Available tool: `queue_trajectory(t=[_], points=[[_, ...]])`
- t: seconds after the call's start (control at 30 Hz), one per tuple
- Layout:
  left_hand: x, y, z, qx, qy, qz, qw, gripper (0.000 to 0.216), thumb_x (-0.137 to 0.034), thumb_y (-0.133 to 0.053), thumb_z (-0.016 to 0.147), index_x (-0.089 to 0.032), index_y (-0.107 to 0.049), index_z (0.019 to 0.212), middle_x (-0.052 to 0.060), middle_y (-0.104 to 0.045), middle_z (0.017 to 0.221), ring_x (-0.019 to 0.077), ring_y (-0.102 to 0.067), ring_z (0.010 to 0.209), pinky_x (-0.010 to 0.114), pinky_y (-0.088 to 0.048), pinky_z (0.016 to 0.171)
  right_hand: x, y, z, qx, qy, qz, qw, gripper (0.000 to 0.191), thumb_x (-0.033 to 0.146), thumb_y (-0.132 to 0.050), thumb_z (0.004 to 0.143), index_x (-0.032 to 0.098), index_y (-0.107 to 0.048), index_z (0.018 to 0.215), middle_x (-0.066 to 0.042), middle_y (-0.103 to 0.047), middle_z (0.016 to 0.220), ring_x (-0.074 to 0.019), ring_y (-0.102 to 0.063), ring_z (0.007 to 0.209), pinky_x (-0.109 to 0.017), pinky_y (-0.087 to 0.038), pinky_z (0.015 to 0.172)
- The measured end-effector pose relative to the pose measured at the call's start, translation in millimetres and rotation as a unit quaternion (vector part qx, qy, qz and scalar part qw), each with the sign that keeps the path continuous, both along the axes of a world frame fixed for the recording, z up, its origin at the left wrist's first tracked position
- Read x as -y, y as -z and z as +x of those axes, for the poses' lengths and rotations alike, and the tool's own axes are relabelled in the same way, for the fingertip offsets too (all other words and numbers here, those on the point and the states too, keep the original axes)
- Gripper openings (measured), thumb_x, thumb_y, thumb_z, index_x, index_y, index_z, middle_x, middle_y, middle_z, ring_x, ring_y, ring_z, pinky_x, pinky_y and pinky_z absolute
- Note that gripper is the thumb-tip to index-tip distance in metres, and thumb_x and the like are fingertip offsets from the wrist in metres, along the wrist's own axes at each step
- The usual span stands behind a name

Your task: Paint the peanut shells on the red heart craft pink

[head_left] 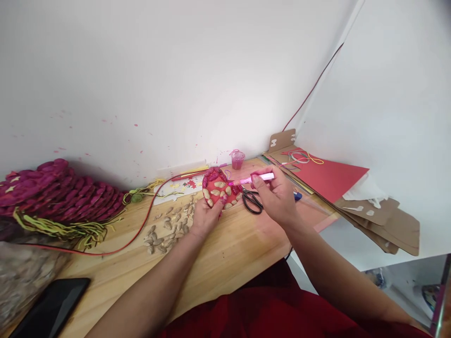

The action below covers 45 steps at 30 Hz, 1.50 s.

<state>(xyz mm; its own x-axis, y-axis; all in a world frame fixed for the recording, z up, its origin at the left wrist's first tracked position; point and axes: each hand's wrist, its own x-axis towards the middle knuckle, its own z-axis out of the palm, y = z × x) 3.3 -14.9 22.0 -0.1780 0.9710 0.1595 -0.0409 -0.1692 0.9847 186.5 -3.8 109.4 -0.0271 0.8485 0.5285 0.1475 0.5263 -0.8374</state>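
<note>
My left hand (208, 212) grips a round red disc (219, 188) by its near edge, tilted up off the table. Peanuts in their shells are stuck on it; those along the far rim are painted magenta, the others still show bare tan shell. In my right hand (278, 195) is a white-handled paintbrush (262, 178), its pink-stained tip touching the disc's right side. Pink paint marks my fingers. A plastic cup of pink paint (238, 160) stands behind the disc by the wall. Black-handled scissors (252, 202) lie just under my right hand.
Loose peanuts (168, 225) are scattered left of my left hand. Stacked magenta peanut discs with yellow fringe (63, 192) lean at the far left. A red cable (141, 230) crosses the table. A phone (52, 307) lies near left; red card (331, 171) and cardboard (387, 225) lie right.
</note>
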Motion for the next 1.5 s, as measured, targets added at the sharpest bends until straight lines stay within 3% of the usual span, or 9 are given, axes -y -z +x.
queue_trajectory(t=[0.1, 0.23, 0.4, 0.57, 0.77, 1.07, 1.5], points=[[9, -12.3, 2, -0.036, 0.004, -0.011, 0.999, 0.042, -0.049, -0.08, 0.076, -0.02, -0.061, 0.053, -0.001, -0.054, 0.044, 0.0106, -0.043, 0.041, 0.022, -0.032, 0.042, 10, -3.3, 1, -0.022, -0.009, 0.002, 1.0, 0.027, 0.049, -0.069, 0.092, 0.025, -0.058, 0.093, 0.001, -0.064, 0.074, -0.0159, -0.063, 0.066, -0.028, -0.052, 0.059], [25, -19.7, -2, -0.08, -0.005, -0.015, 0.997, 0.044, -0.052, -0.076, 0.079, -0.021, -0.059, 0.052, 0.0, -0.054, 0.043, 0.0116, -0.045, 0.04, 0.023, -0.034, 0.043, 16, 0.9, 3, -0.021, 0.0, 0.01, 1.0, 0.023, 0.046, -0.067, 0.094, 0.024, -0.058, 0.093, 0.001, -0.063, 0.077, -0.0149, -0.061, 0.065, -0.028, -0.05, 0.059], [47, -6.2, -10, -0.155, -0.068, 0.034, 0.985, 0.026, -0.044, -0.073, 0.081, -0.02, -0.072, 0.071, 0.001, -0.067, 0.059, 0.0156, -0.058, 0.055, 0.025, -0.048, 0.056, 23, 12.7, -3, 0.017, -0.014, 0.044, 0.999, 0.018, 0.042, -0.063, 0.098, 0.025, -0.061, 0.102, -0.001, -0.067, 0.089, -0.017, -0.065, 0.075, -0.029, -0.051, 0.063], [53, 10.5, -17, -0.257, -0.088, 0.108, 0.956, 0.02, -0.038, -0.068, 0.085, -0.02, -0.074, 0.079, 0.005, -0.077, 0.08, 0.02, -0.07, 0.077, 0.03, -0.055, 0.077, 35, 18.1, -13, 0.062, -0.025, 0.088, 0.994, 0.01, 0.035, -0.061, 0.1, 0.025, -0.061, 0.097, 0.001, -0.067, 0.081, -0.0147, -0.061, 0.068, -0.029, -0.047, 0.062], [52, 15.5, -22, -0.292, -0.077, 0.134, 0.944, 0.02, -0.036, -0.067, 0.088, -0.021, -0.074, 0.078, 0.006, -0.077, 0.081, 0.0193, -0.07, 0.074, 0.03, -0.055, 0.074, 47, 20.4, -21, 0.133, 0.007, 0.173, 0.976, 0.004, 0.028, -0.063, 0.098, 0.023, -0.062, 0.098, -0.004, -0.072, 0.093, -0.0208, -0.068, 0.087, -0.037, -0.05, 0.079], [52, 13.1, -25, -0.309, -0.091, 0.134, 0.937, 0.029, -0.041, -0.065, 0.092, -0.019, -0.071, 0.073, 0.004, -0.07, 0.071, 0.0148, -0.061, 0.062, 0.027, -0.046, 0.062, 46, 19.1, -30, 0.205, -0.006, 0.254, 0.945, 0.005, 0.02, -0.062, 0.097, 0.024, -0.06, 0.098, -0.003, -0.07, 0.089, -0.0214, -0.064, 0.087, -0.038, -0.046, 0.078], [52, 8.0, -27, -0.306, -0.08, 0.126, 0.94, 0.022, -0.035, -0.063, 0.091, -0.021, -0.07, 0.076, 0.003, -0.071, 0.073, 0.0158, -0.064, 0.065, 0.027, -0.048, 0.065, 39, 15.8, -31, 0.233, 0.036, 0.283, 0.93, 0.006, 0.018, -0.064, 0.096, 0.023, -0.061, 0.095, -0.002, -0.072, 0.085, -0.021, -0.065, 0.087, -0.038, -0.044, 0.079]])
